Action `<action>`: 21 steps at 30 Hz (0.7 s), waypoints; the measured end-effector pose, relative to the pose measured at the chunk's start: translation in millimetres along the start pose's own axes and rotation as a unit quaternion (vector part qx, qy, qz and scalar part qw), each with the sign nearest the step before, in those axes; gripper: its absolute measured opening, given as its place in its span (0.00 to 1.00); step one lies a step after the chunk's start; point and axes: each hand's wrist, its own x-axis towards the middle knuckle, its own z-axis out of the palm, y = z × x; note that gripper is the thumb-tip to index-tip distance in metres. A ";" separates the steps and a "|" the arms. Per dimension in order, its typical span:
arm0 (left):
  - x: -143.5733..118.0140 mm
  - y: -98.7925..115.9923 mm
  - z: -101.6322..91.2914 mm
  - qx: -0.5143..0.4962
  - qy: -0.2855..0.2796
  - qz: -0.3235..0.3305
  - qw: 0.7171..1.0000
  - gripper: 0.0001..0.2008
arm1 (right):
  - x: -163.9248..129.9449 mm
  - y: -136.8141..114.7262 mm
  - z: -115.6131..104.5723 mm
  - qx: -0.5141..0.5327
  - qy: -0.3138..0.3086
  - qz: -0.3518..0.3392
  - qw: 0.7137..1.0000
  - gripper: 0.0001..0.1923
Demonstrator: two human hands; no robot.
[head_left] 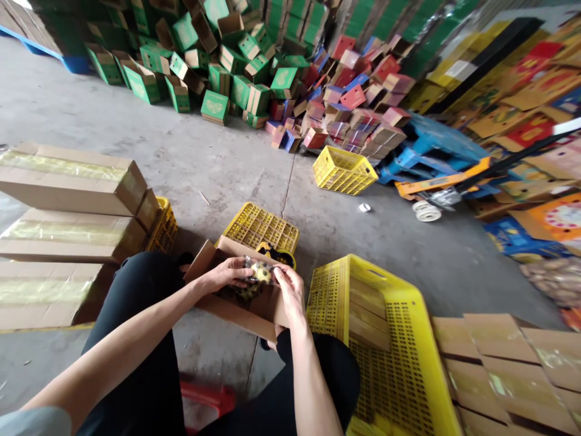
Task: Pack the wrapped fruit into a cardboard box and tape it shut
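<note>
Between my two hands is a small yellow item with dark spots in a clear plastic bag; its exact kind is too small to tell. My left hand pinches the bag's left end, and my right hand grips the right end. Directly below is an open cardboard box between my knees, its flaps standing up. Inside it lie more dark and yellow wrapped pieces, partly hidden by my hands. A round yellow-and-black object shows just behind the box, against an upturned yellow crate.
Taped cartons are stacked at my left. A large yellow crate at my right holds flat cardboard, with more cartons beyond. Farther off are a small yellow crate, a pallet jack and heaps of green boxes.
</note>
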 end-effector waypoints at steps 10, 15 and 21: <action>4.9 -0.2 -0.6 -0.079 -0.006 -0.061 0.995 0.33 | 1.6 0.5 -0.5 0.013 -0.011 -0.001 1.000 0.18; 7.4 -3.3 -4.3 -0.103 -0.007 -0.060 0.993 0.36 | 0.9 3.1 -1.7 0.029 -0.039 0.002 0.999 0.16; 5.4 -3.4 -3.3 -0.085 0.010 -0.052 0.995 0.34 | -1.8 0.9 0.4 0.045 -0.067 0.024 0.996 0.15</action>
